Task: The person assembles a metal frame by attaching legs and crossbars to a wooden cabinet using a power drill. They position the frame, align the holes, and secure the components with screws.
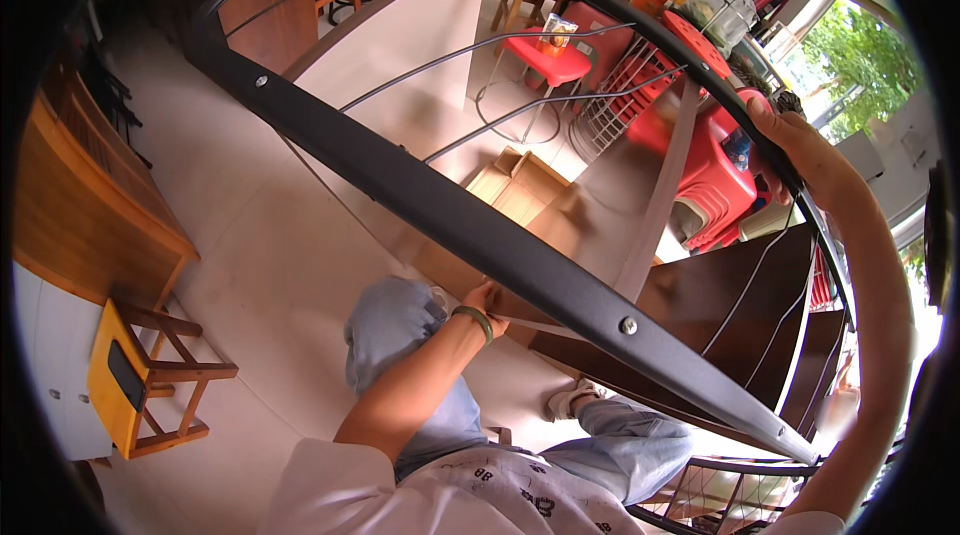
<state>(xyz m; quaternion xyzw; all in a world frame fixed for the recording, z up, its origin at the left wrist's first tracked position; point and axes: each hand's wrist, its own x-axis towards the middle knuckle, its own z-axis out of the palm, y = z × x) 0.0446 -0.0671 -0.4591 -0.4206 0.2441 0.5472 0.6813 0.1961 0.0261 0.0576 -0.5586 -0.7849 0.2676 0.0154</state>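
Black metal frame [445, 203] partly in front of stacked red seats [715, 190]

Smooth, matt metal frame [450, 211]

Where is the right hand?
In the head view, the right hand is at the upper right, gripping the curved black rail, with red plastic seats just to its left.

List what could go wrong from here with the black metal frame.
The black metal frame might tip if the right hand loses its grip. The left hand, close beside the frame in this view, could get pinched. The shoe on the floor might be struck if the frame drops.
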